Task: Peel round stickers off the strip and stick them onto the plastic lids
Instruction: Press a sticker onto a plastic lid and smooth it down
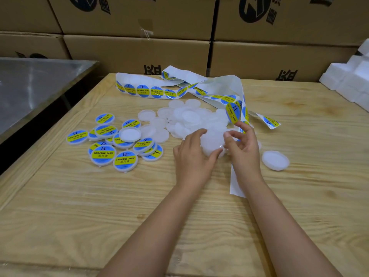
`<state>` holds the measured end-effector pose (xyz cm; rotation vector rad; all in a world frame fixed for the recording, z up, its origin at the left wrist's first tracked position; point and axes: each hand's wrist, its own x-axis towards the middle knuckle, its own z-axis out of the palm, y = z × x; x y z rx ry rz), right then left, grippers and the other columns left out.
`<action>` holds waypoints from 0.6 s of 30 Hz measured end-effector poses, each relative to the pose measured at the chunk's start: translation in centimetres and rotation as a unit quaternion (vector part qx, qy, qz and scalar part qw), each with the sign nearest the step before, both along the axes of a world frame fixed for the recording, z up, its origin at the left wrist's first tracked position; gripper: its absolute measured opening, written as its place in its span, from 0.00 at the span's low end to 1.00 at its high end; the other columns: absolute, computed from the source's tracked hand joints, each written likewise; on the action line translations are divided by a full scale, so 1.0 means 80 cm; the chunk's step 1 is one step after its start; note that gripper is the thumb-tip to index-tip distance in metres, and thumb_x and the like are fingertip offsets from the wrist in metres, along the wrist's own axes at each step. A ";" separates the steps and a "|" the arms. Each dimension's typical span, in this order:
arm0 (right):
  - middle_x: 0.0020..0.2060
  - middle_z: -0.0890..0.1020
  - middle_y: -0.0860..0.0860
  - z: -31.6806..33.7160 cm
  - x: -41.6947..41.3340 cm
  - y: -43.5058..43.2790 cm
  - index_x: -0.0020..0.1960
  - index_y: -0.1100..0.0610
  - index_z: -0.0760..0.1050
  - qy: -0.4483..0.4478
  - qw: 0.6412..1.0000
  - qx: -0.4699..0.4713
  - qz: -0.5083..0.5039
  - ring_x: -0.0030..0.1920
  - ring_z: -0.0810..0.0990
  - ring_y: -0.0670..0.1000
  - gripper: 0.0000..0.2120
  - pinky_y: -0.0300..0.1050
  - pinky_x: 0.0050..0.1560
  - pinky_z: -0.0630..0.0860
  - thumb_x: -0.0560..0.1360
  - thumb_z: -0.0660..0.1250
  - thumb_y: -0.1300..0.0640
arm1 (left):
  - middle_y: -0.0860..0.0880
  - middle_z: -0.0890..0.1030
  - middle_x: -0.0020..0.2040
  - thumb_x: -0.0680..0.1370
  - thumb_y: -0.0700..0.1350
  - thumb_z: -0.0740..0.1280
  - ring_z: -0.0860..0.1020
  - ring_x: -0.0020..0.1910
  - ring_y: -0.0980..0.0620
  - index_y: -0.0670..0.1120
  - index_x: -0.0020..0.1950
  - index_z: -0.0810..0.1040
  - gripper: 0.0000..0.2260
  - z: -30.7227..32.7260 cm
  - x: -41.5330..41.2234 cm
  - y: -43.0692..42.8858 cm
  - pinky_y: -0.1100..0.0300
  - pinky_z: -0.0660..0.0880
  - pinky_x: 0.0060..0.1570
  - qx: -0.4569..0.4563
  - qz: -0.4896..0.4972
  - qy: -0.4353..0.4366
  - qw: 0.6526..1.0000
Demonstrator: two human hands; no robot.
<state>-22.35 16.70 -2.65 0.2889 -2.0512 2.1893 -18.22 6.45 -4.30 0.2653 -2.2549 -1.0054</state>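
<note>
Pale pine desk (pixel 79 206), grainy planks w/ a raised border. Centre frame: left hand (pixel 192 156) curls around a blank translucent plastic lid (pixel 211 143), round, frosted white, thumb under its near rim. Right hand (pixel 242 145) pinches a round sticker (pixel 232 112), glossy blue/yellow, standing up off its fingertips just above the lid, not touching it as far as I can tell. Sticker strip (pixel 151 91), shiny white backing paper, loops across upper centre & trails down under the right wrist. Heap of blank lids (pixel 187 116) behind the hands; one loose lid (pixel 275 159) at right. Labelled lids (pixel 111 142) piled mid-left, overlapping. Cardboard boxes (pixel 139 50) along the top, steel table (pixel 36 86) upper left, white foam blocks (pixel 351 82) upper right.
</note>
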 end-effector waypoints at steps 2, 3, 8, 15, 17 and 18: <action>0.45 0.79 0.51 -0.001 0.002 -0.004 0.61 0.49 0.69 -0.019 0.999 -0.007 0.031 0.31 0.77 0.43 0.17 0.38 0.36 0.74 0.75 0.67 0.62 | 0.54 0.75 0.56 0.69 0.50 0.74 0.76 0.52 0.53 0.48 0.64 0.71 0.26 0.003 0.003 0.002 0.56 0.67 0.55 0.038 -0.017 0.025 0.999; 0.43 0.79 0.52 -0.002 0.002 -0.005 0.63 0.53 0.68 -0.021 0.999 -0.018 0.041 0.30 0.77 0.42 0.19 0.36 0.33 0.74 0.75 0.67 0.64 | 0.55 0.73 0.56 0.69 0.48 0.75 0.76 0.51 0.54 0.48 0.65 0.70 0.27 0.004 0.005 0.003 0.56 0.70 0.55 0.060 -0.030 0.032 0.997; 0.40 0.80 0.52 -0.002 -0.001 -0.004 0.64 0.57 0.67 -0.011 0.997 -0.042 0.061 0.33 0.78 0.42 0.19 0.33 0.32 0.72 0.76 0.64 0.68 | 0.49 0.72 0.57 0.71 0.36 0.71 0.79 0.49 0.53 0.47 0.66 0.68 0.26 0.018 0.009 -0.003 0.63 0.78 0.45 0.322 -0.112 0.021 0.940; 0.46 0.81 0.54 0.001 -0.001 -0.005 0.61 0.51 0.68 0.008 0.997 0.006 0.074 0.42 0.78 0.50 0.18 0.43 0.43 0.74 0.75 0.65 0.66 | 0.45 0.83 0.40 0.81 0.38 0.57 0.84 0.38 0.49 0.41 0.48 0.78 0.10 0.024 0.006 -0.015 0.59 0.81 0.38 0.576 -0.154 -0.035 0.802; 0.51 0.80 0.48 0.000 -0.003 -0.006 0.60 0.50 0.70 0.038 0.998 0.042 0.033 0.44 0.76 0.45 0.15 0.41 0.46 0.72 0.76 0.66 0.62 | 0.43 0.82 0.42 0.81 0.38 0.59 0.83 0.38 0.49 0.39 0.48 0.77 0.08 0.023 0.006 -0.018 0.57 0.81 0.40 0.591 -0.161 -0.038 0.789; 0.51 0.79 0.43 0.000 -0.004 -0.006 0.58 0.50 0.71 0.036 0.999 0.035 0.010 0.44 0.75 0.42 0.12 0.40 0.46 0.72 0.76 0.66 0.60 | 0.43 0.82 0.42 0.81 0.37 0.59 0.83 0.38 0.49 0.39 0.48 0.77 0.08 0.023 0.005 -0.019 0.57 0.81 0.40 0.595 -0.163 -0.039 0.786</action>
